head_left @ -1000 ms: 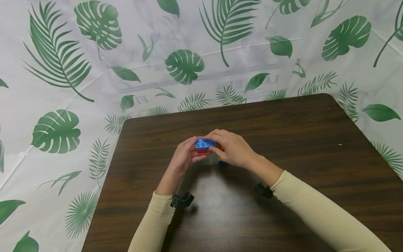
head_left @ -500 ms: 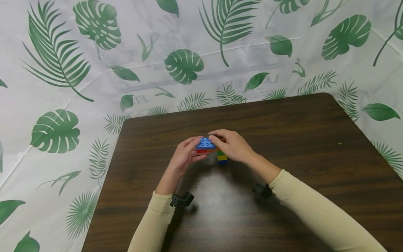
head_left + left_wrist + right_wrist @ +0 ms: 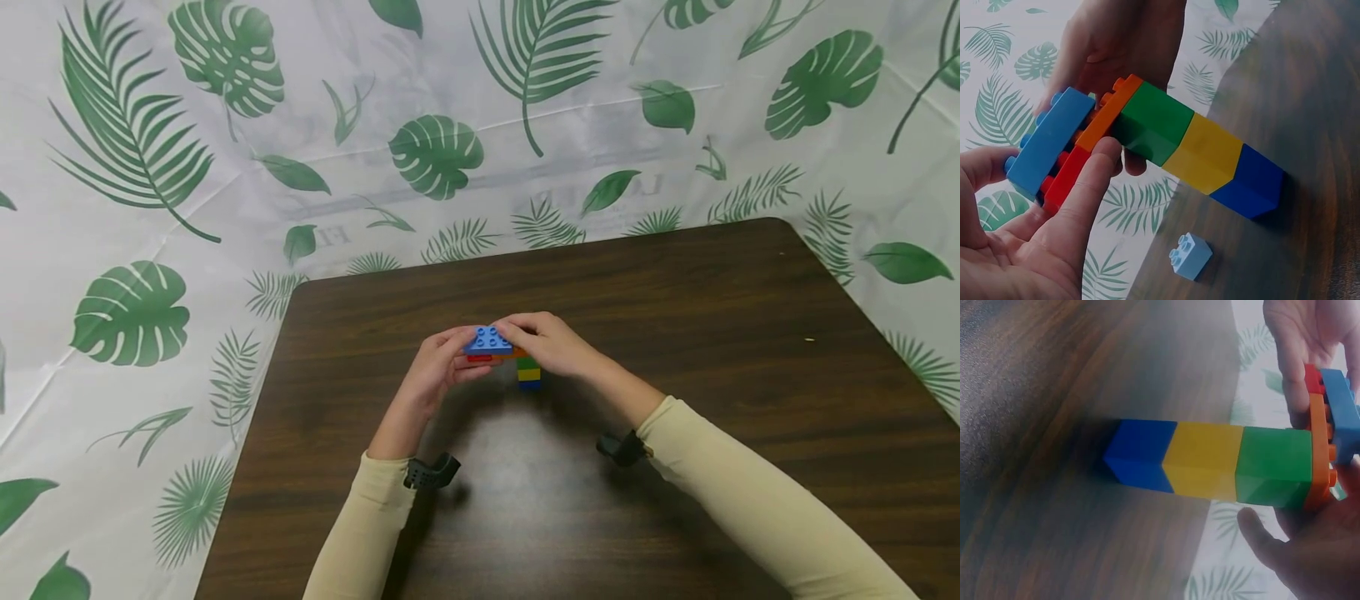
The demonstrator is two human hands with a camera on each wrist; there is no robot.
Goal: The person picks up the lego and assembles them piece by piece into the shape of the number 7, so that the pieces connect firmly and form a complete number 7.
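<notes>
A tower of a dark blue, a yellow and a green brick stands on the table. A flat orange brick lies across its top, with a flat red brick beside it, reaching out left. Above these two sits a lighter blue brick, a gap showing over their studs in the left wrist view. My left hand pinches the blue and red bricks between thumb and fingers, one fingertip under the orange. My right hand grips the blue brick's right end, thumb on top.
A small pale blue brick lies on the dark wooden table near the tower. A white sheet with green leaves hangs behind the table.
My right hand has shifted back and its thumb has drawn to the right, baring more blue studs and the tower below. My left hand keeps its hold almost in place.
</notes>
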